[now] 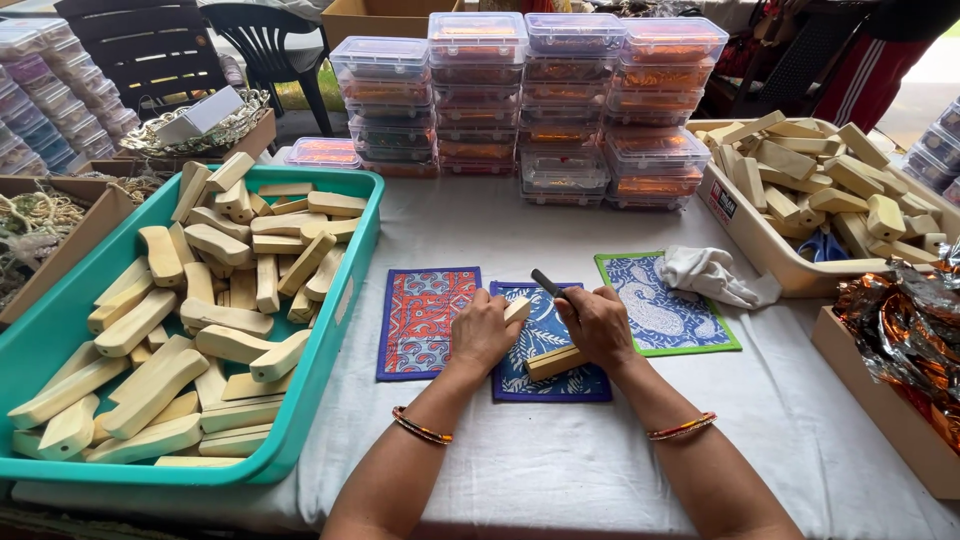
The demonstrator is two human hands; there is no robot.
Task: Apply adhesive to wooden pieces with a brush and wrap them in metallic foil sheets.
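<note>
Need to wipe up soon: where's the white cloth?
The white cloth lies right of centre on the table, on the green-bordered mat's far corner, beside the cream tray.

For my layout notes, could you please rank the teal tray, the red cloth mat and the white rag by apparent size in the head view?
1. teal tray
2. red cloth mat
3. white rag

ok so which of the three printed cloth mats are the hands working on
The middle mat, dark blue with a white pattern. Both hands hold a wooden block over it; the red-orange mat and green-bordered mat lie untouched beside it.
</note>
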